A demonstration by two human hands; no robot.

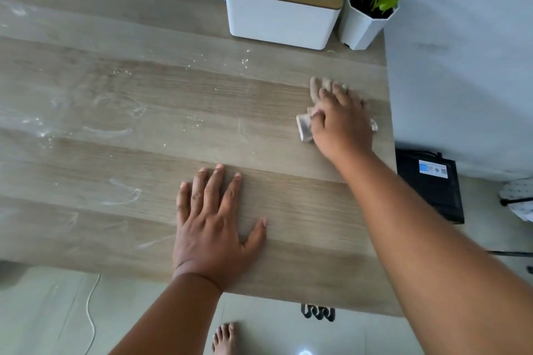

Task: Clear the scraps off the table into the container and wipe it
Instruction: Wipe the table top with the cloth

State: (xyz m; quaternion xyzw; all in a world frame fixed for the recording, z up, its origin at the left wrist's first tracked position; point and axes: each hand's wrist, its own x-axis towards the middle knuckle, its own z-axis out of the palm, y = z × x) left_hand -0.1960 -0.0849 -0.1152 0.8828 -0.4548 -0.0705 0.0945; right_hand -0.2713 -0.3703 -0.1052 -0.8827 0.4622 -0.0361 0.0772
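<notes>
Table (pixel 144 153) wiping looks under way: the right hand (pixel 340 121) presses a crumpled cloth (pixel 304 127) near the far right edge, fingers curled over it, left hand (pixel 213 228) flat with fingers spread, and wet streaks leftward likely need the next passes.
</notes>
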